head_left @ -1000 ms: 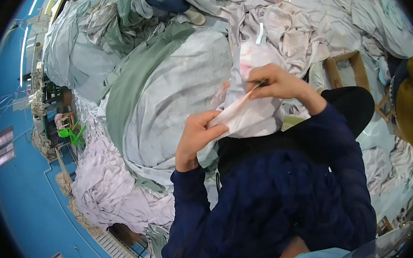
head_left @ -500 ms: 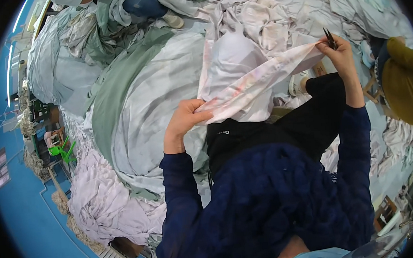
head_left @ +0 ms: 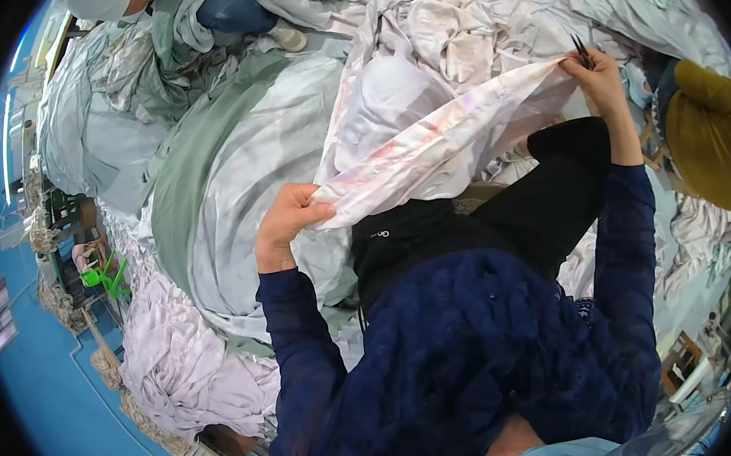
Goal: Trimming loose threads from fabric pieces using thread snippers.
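From my distant post I see the pale printed cloth (head_left: 452, 126) spread in the air, across and above the person's lap, one of its borders drawn nearly straight between the two hands. The left hand (head_left: 285, 223) has a narrow grip, thumb over fingers, pinching one end of this border. The right hand (head_left: 599, 83) has also a narrow grip: it pinches the other end, and at the same time it keeps a dark pointed tool (head_left: 582, 53), whose tips point up, away from the cloth. So I judge that spreading this border is done, while the remainder hangs loose in folds over the black trousers (head_left: 541, 186) and seems not yet laid out. A smooth lilac piece (head_left: 395, 99) lies just behind; whether it belongs to the same cloth, I cannot tell. Much fabric is around, with a green sheet (head_left: 200, 146) and a pale heap (head_left: 193, 367) at left, but I cannot say which portion is finished.
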Demonstrator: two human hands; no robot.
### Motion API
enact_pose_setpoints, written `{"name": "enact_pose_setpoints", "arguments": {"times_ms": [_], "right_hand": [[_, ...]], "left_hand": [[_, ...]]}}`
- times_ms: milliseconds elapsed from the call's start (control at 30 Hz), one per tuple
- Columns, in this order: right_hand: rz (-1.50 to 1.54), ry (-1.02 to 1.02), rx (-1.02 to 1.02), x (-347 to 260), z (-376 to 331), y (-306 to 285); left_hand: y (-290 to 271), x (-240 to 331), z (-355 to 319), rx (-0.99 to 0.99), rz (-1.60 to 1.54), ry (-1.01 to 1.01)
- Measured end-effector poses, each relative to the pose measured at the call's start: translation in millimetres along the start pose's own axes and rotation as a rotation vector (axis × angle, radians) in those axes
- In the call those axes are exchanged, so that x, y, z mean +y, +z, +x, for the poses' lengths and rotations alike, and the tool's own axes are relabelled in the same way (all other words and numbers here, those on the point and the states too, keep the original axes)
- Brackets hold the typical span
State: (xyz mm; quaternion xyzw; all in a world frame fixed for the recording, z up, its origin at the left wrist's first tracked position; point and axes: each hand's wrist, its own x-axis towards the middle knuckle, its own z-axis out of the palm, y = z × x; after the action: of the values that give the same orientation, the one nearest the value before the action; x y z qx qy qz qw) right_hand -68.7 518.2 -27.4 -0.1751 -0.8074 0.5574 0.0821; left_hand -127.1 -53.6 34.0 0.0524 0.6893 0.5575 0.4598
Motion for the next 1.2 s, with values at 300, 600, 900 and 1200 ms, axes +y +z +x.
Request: {"name": "enact_pose_setpoints", "arguments": {"times_ms": [300, 600, 900, 1200], "right_hand": [[0.034, -0.061, 0.116, -11.8, 21.7, 64.7], [0.065, -0.311, -0.139, -75.3, -52.9, 205.7], [-0.071, -0.422, -0.187, -94.6, -53.3, 237.5], [-0.267, -0.570, -0.174, -88.8, -49.2, 243.5]], "left_hand": [[1.2, -17.7, -7.0, 0.226, -0.183, 0.121], [6.1, -57.5, -6.6, 0.290, -0.176, -0.010], [-2.1, -70.2, 1.4, 0.268, -0.219, -0.019], [-6.7, -77.6, 5.0, 0.240, -0.274, -0.023]]}}
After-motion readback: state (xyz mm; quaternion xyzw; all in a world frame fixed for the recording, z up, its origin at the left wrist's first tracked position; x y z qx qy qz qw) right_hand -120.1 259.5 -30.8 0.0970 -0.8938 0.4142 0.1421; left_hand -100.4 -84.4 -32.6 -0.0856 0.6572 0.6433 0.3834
